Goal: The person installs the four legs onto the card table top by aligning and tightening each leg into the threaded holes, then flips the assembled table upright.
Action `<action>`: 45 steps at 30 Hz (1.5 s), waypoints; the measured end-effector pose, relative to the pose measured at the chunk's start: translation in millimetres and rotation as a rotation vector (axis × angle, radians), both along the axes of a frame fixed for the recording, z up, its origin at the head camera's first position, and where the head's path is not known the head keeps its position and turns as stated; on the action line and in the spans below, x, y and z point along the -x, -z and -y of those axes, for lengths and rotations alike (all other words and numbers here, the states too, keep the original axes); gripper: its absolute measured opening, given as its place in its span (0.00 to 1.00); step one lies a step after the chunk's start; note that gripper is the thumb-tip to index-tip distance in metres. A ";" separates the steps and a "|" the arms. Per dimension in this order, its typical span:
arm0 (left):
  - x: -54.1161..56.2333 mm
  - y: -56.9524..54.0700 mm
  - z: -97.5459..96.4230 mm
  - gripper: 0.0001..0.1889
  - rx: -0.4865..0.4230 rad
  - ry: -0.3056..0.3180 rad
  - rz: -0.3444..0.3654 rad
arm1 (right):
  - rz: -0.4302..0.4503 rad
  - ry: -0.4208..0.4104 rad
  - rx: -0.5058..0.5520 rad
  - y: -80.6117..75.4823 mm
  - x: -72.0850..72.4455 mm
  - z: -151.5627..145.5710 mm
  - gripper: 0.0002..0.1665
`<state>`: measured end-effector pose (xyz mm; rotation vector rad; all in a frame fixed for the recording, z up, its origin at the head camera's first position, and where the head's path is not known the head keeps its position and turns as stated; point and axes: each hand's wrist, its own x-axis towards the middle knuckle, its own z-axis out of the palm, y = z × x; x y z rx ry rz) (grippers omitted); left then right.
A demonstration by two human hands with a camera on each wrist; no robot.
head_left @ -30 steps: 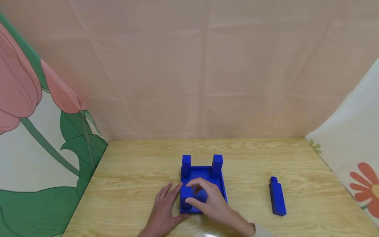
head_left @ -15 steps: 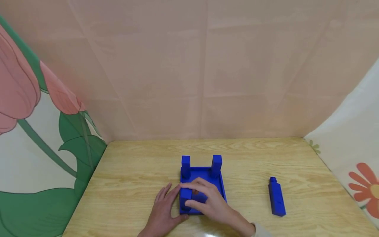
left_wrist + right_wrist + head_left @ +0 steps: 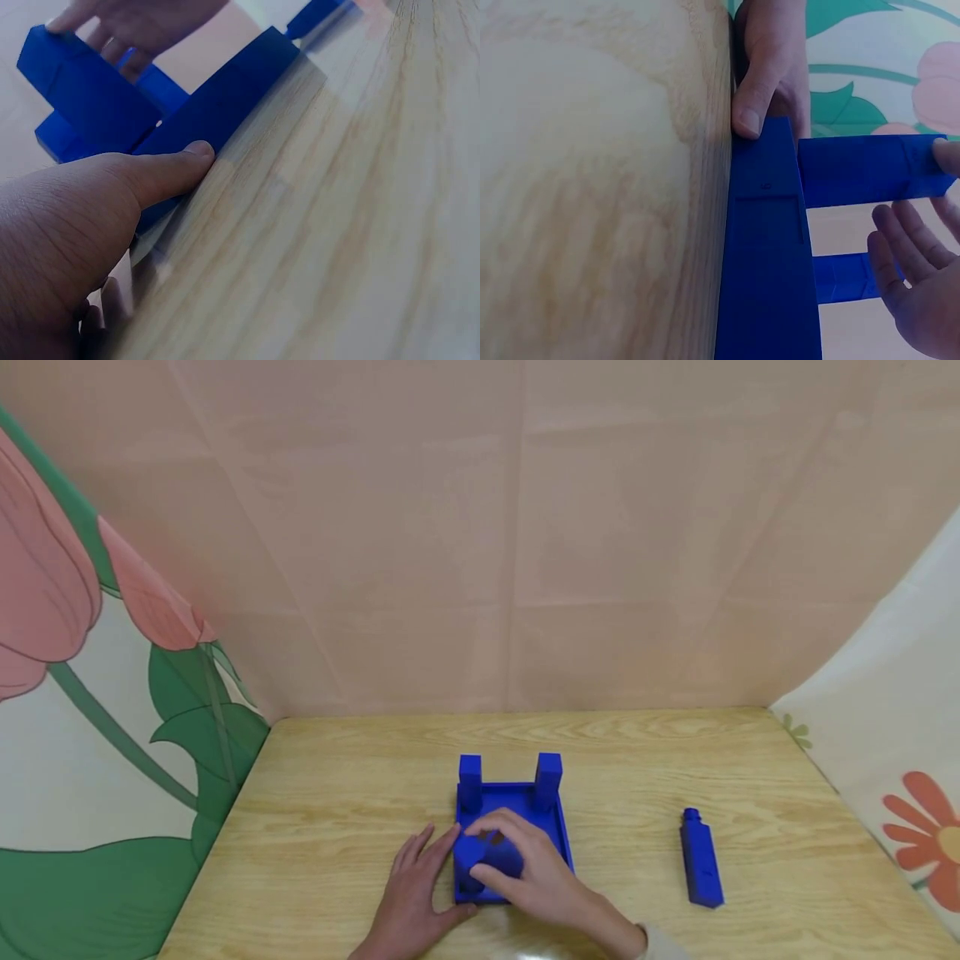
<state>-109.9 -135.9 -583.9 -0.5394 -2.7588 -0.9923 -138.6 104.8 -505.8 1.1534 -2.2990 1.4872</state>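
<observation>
A blue tray-like base with a raised rim lies on the table, blue square posts standing at its corners. My left hand holds the near left corner, its thumb against the near side and its fingers along the left side. At that corner stands a post, also seen in the right wrist view as a long blue post. My right hand pinches its upper end between thumb and fingers. The post sits turned at an angle to the base. My right hand hides the near right corner.
Two upright posts, a far left post and a far right post, stand on the base. A loose blue post with a threaded end lies to the right on the wooden table. Printed cloths hang around it.
The near left post has turned about its upright axis. My right fingers, stretched across its top half a second ago, now curl round it. The left hand stays in place.
</observation>
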 end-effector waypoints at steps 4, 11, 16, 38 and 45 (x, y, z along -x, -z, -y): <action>-0.1 0.2 0.0 0.58 0.006 -0.005 0.015 | 0.021 0.026 0.002 0.0 -1.5 0.4 0.23; -1.0 0.8 -0.1 0.58 0.012 -0.008 0.017 | -0.005 0.020 0.017 2.3 -0.4 1.4 0.28; -1.8 1.0 0.1 0.58 0.017 -0.010 0.014 | -0.036 -0.014 0.006 3.0 0.8 0.9 0.34; -1.4 -2.5 -0.9 0.58 0.004 -0.012 -0.009 | -0.026 0.061 0.003 3.0 -2.0 3.5 0.28; -1.4 -1.4 -1.0 0.59 0.009 -0.009 -0.023 | -0.107 0.079 -0.002 1.8 -2.1 5.1 0.39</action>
